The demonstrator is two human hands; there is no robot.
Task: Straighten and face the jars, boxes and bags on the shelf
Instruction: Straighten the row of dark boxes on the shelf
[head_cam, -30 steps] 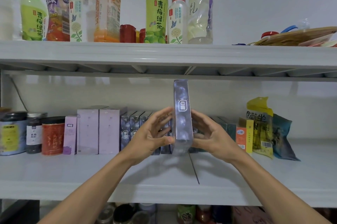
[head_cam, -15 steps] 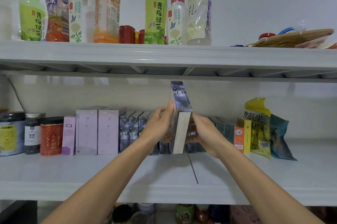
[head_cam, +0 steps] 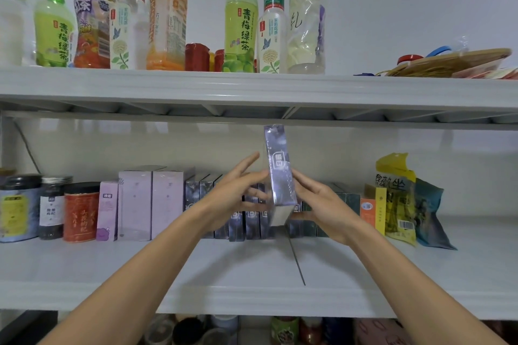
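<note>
Both hands hold one slim dark box [head_cam: 280, 168] up in front of the row of dark boxes [head_cam: 246, 218] on the middle shelf [head_cam: 252, 269]. Left hand [head_cam: 238, 193] touches the box's left side with fairly straight, spread fingers; right hand [head_cam: 322, 204] cups its right side and lower end, thumb laid along the narrow face. Motion blur hides exactly how firmly either hand grips.

Since half a second ago the box has come forward out of the row and turned: then its pale bottom edge showed and it leaned into the row, now its labelled narrow face points outward and it tilts a little, top to the left. A second ago it stood upright with that same face forward, so it is being twisted about, probably to find the proper facing before it goes back in.

Left of the row stand pale lilac boxes [head_cam: 151, 204] and jars [head_cam: 81, 213]; right of it, the orange box [head_cam: 368, 213] and bags [head_cam: 398, 198] look unmoved. Most of the facing job seems still to come.
</note>
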